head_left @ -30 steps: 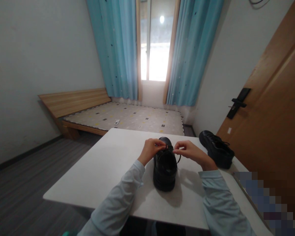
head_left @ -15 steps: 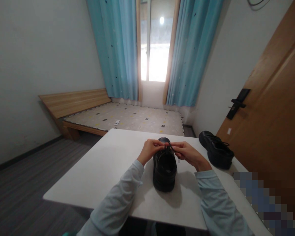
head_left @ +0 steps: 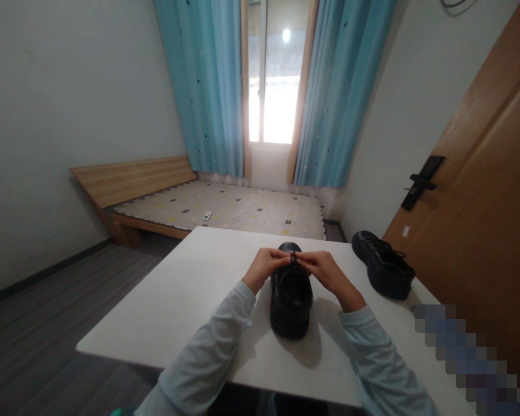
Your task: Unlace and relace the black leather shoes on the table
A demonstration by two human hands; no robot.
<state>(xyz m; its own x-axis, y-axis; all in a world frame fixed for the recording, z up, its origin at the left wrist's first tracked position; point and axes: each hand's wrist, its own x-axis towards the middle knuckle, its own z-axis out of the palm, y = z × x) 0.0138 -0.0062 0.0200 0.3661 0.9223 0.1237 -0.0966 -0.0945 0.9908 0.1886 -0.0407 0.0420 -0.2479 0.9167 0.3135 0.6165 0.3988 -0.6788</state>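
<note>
Black shoe (head_left: 290, 319) lower center of frame, laced part between left hand (head_left: 265, 266) and right hand (head_left: 326, 268), both pinching laces (head_left: 293, 259).

Count at this moment: two black lace-up shoes (head_left: 289, 315) (head_left: 383, 267), two bare hands (head_left: 263, 268) (head_left: 327, 271), one white flat-topped desk (head_left: 190, 294), one wooden-framed bed (head_left: 229, 207), one white oblong device (head_left: 207, 216), two light-blue cloth curtains (head_left: 210, 92) (head_left: 346, 92), one window (head_left: 279, 75), one brown wooden door (head_left: 481, 214).

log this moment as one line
left hand: pinching shoelaces | right hand: pinching shoelaces | black lace-up shoe: on white table
</note>
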